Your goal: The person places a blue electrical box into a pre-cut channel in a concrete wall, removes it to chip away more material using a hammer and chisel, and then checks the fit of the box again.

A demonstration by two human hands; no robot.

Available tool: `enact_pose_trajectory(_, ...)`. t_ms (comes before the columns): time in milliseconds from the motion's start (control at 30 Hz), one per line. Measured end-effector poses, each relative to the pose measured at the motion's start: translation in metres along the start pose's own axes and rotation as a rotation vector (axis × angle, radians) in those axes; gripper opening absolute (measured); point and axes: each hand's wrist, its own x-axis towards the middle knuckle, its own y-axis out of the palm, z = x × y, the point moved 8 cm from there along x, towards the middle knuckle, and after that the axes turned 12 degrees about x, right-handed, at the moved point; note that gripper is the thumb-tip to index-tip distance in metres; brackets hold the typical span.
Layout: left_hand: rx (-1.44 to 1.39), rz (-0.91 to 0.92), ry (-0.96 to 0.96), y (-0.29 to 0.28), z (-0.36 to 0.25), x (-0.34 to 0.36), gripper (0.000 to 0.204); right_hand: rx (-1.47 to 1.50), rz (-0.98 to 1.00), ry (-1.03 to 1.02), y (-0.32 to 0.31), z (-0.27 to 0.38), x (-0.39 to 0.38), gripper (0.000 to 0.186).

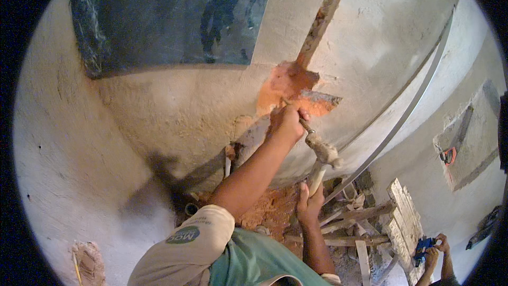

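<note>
My left hand [287, 124] is closed around a thin metal chisel [305, 125], its tip against the broken-out brick hollow [286, 85] in the plastered wall. Orange brick shows inside the hollow, and a narrow chase [319, 21] runs up from it. Lower down, my right hand [310, 202] grips the pale handle of a hammer [324, 151]. The dusty hammer head is at the chisel's rear end; whether they touch I cannot tell. My left fingers hide part of the chisel.
A dark panel [169, 16] covers the wall at upper left. Rubble [270, 206] lies below, beside wooden planks [405, 217]. A pipe end [191, 209] sticks up at left. At lower right, another person's hands [436, 251] hold a blue device [423, 250].
</note>
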Motion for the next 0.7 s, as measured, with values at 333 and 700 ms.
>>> enact_pose_trajectory(333,0.692,0.336,0.088,0.014,-0.078,-0.048,0.052,0.045,-0.046,0.096,-0.046,-0.003,0.009,0.029)
enact_pose_trajectory(700,0.36,0.397,-0.188,0.026,-0.084,-0.041,0.046,0.193,0.1,0.246,-0.062,-0.046,0.043,0.029)
